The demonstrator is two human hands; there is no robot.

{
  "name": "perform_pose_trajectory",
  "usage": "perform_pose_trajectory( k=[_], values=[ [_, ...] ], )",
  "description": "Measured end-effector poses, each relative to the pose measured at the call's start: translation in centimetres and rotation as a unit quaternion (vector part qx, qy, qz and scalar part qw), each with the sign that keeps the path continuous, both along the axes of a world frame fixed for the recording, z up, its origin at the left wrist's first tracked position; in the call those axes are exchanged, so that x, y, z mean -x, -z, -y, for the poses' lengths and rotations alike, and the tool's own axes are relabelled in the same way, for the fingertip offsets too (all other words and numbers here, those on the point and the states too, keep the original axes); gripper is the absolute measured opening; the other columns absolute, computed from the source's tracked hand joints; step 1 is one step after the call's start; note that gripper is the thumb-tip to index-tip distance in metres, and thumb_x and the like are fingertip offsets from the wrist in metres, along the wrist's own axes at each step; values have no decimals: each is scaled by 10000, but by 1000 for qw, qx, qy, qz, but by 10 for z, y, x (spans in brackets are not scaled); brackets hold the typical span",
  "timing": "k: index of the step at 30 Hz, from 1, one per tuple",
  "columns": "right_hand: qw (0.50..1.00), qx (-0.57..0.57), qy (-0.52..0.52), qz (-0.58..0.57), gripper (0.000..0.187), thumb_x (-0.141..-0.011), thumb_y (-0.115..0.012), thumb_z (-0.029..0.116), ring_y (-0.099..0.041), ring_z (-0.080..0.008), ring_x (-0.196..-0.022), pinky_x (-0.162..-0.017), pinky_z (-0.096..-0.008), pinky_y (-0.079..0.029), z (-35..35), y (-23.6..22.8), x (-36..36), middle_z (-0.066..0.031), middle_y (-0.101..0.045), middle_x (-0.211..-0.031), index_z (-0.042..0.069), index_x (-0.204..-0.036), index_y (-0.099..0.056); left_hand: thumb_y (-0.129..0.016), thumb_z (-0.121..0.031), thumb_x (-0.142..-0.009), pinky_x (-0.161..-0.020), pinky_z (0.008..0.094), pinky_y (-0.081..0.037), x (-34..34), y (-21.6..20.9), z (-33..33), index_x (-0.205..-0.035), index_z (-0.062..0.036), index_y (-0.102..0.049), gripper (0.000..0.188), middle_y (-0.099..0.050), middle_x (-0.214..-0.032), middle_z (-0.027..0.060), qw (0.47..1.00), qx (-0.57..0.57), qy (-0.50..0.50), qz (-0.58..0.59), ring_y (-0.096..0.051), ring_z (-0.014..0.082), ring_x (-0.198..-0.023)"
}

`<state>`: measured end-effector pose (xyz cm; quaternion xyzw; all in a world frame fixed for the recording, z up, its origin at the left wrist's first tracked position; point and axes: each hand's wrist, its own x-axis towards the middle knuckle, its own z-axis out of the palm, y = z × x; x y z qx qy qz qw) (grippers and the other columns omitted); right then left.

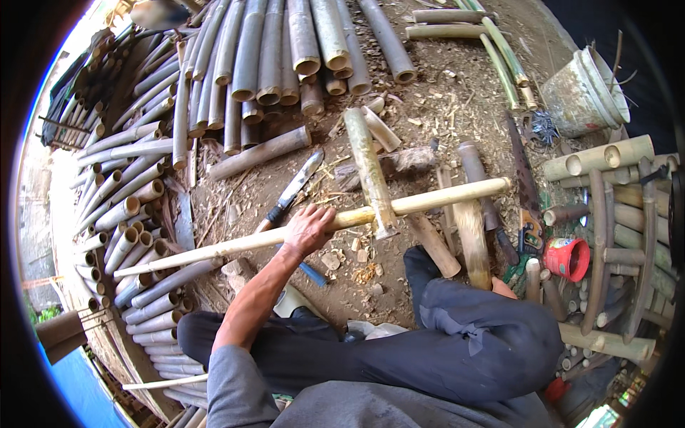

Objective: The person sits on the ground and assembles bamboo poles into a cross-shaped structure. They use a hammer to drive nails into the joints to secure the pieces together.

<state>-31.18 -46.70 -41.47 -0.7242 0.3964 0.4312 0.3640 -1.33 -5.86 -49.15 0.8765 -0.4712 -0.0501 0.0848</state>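
Wrapped snugly around a long pale pole (349,218), my left hand (310,230) is holding it slantwise over a chip-strewn dirt floor (457,80), where it is crossing a short bamboo piece (365,158). My right hand is not showing clearly, so I cannot tell its state. A knife (300,178) is lying just beyond my left hand, and bamboo tubes (271,60) are lying heaped at the far left.

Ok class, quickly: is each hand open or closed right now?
Left hand: closed around the long pale pole.
Right hand: mostly hidden behind the knee; open or closed cannot be told.
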Motion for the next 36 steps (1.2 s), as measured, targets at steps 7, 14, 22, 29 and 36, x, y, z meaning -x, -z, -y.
perform_pose_trajectory(
  k=[7,14,22,29,36],
  values=[
    [984,151,-6,94,722,-757,-748,280,-461,-387,-1242,-1001,-476,-408,1,10,73,-216,-474,-1347,34,-1365,-446,-745,-256,-731,-772,368,-457,-4,4,15,-1139,-114,-561,469,-589,-916,38,998,13,7,56,-558,222,-919],
    [868,240,-82,428,731,-809,-702,211,-444,-389,-1240,-1029,-485,-383,-61,97,18,-209,-460,-1368,36,-1441,-378,-778,-278,-743,-790,369,-467,-23,17,14,-1106,-135,-571,442,-585,-931,42,999,-19,-32,34,-560,226,-908],
    [918,246,-185,249,697,-792,-743,325,-562,-377,-1092,-880,-467,-472,-85,113,-49,-189,-552,-1160,10,-1309,-397,-753,-327,-787,-910,443,-444,-37,7,24,-1248,-154,-535,538,-591,-1068,83,992,-54,-83,-83,-553,295,-1085],
    [964,238,-113,39,645,-775,-748,336,-583,-394,-1056,-881,-480,-465,-78,115,16,-195,-573,-1135,34,-1259,-446,-712,-305,-846,-806,440,-505,-15,6,22,-1248,-121,-535,477,-633,-999,92,993,-22,-88,-70,-634,292,-931],
    [823,473,-58,310,661,-809,-744,363,-516,-354,-1135,-954,-459,-449,29,104,-74,-203,-565,-1201,-30,-1280,-497,-701,-320,-858,-777,417,-506,-11,-1,33,-1275,-132,-526,490,-635,-1017,79,993,-14,-83,-87,-636,262,-923]
  ],
)
